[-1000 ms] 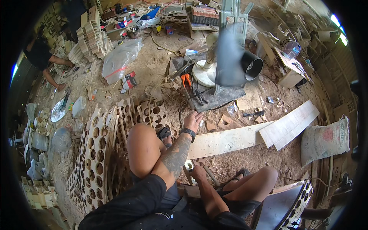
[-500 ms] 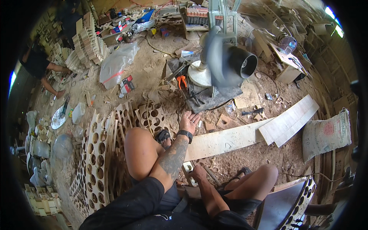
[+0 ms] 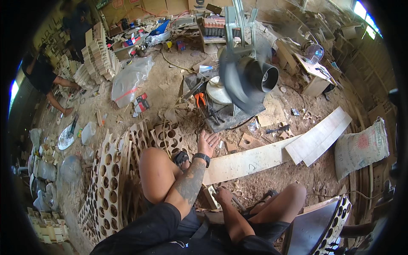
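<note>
My left hand point(image 3: 208, 143) is stretched out palm up above the dusty ground, fingers apart, with a small shiny spot on it that I cannot identify. It is just short of the dark board point(image 3: 236, 120) under a fan point(image 3: 246, 80), whose blades are blurred. Close to my lap, my right hand point(image 3: 223, 196) is closed. A pale block-like piece point(image 3: 210, 198) lies against its left side, and a stick-like handle point(image 3: 239, 204) shows on its right. What the fingers grip is hidden. A long pale plywood strip point(image 3: 248, 163) lies beyond that hand.
Perforated plywood sheets point(image 3: 111, 170) lean at my left. Orange-handled pliers point(image 3: 199, 100) lie by the fan's white base. Two more pale strips point(image 3: 318, 136) and a full sack point(image 3: 361, 148) are at right. Another person point(image 3: 42, 78) bends over at far left.
My left hand has shifted slightly nearer and its fingers have spread more. The pale piece by my right hand has turned. The other person at left has moved a little.
</note>
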Available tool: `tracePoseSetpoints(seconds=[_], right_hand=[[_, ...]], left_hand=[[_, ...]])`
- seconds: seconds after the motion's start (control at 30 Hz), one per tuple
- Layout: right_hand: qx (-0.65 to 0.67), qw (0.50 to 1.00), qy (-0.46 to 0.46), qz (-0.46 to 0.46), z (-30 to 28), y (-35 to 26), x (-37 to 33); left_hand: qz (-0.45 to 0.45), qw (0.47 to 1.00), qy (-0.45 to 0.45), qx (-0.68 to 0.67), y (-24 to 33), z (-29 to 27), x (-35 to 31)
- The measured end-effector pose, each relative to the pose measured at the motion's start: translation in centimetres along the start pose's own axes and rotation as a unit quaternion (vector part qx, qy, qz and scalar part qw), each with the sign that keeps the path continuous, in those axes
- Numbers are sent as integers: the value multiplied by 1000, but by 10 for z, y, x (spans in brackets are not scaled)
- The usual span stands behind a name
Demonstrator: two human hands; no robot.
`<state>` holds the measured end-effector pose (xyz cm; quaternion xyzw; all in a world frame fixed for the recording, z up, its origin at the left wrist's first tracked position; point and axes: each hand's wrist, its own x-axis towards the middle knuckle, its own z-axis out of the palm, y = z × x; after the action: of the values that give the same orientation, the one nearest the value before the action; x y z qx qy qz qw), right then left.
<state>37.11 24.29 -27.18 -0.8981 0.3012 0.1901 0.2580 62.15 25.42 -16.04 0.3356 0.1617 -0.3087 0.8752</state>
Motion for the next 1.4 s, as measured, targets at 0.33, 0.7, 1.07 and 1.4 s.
tracePoseSetpoints(seconds=[0.33,0.7,1.07,1.4], right_hand=[[29,998,48,31,14,7,0],[84,994,-66,-19,6,3,1],[80,990,-29,-111,-7,-5,15],[286,958,31,4,-33,-13,3]], left_hand=[[-40,981,170,90,-24,-47,-6],[214,952,216,41,35,2,5],[573,797,58,180,273,180,-70],[463,843,57,268,257,122,-102]])
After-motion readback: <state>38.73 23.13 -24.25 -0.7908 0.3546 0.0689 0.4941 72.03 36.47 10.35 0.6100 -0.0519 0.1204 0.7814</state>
